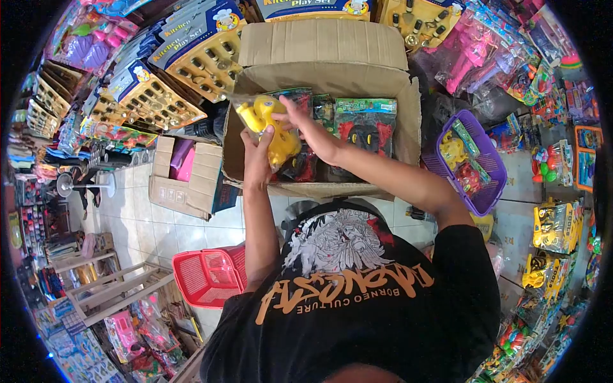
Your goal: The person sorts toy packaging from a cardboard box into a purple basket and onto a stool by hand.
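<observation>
A clear plastic bag with a yellow toy (pixel 283 148) in it is held up over the left side of an open cardboard box (pixel 325 45). My left hand (pixel 257 148) grips the bag from its lower left, thumb across the front. On the bag's right side, my right hand (pixel 313 131) presses its bent fingers to the plastic; its thumb is hard to make out. Beneath my hands the box contains packaged toys, among them a black and red set (pixel 366 131) under a green header card.
A purple basket (pixel 488 185) with yellow and red packs stands at the right. To the left are a smaller open carton (pixel 185 191) and a red basket (pixel 207 281). Kitchen play set cards (pixel 204 57) line the back, and hanging toy packs (pixel 555 226) crowd the right edge.
</observation>
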`<control>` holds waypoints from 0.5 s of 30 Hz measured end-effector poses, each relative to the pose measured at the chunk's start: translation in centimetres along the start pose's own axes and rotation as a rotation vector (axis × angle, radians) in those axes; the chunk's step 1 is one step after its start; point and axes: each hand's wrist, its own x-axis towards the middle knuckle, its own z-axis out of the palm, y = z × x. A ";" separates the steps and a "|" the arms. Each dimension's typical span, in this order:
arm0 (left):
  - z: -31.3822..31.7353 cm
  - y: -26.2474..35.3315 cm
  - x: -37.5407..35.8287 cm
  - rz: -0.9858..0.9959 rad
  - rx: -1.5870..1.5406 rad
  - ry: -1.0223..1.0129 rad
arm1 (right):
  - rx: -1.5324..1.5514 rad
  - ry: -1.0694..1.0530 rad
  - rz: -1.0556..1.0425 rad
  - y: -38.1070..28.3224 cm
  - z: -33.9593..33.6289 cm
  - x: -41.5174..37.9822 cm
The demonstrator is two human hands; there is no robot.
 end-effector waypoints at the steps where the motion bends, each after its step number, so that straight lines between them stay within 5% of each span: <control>1: -0.1 -0.3 0.0 0.015 -0.040 -0.002 | -0.042 0.010 -0.022 0.4 0.1 0.1; 8: -2.0 -0.6 -0.9 0.060 -0.208 0.095 | 0.025 0.529 0.090 4.2 -3.5 4.6; 11: -3.4 -0.3 -1.1 0.091 -0.288 0.059 | -0.131 0.522 0.385 4.3 -6.1 5.4; 15: -4.2 0.6 -1.1 0.123 -0.264 0.030 | -0.370 0.487 0.482 8.9 -9.2 7.8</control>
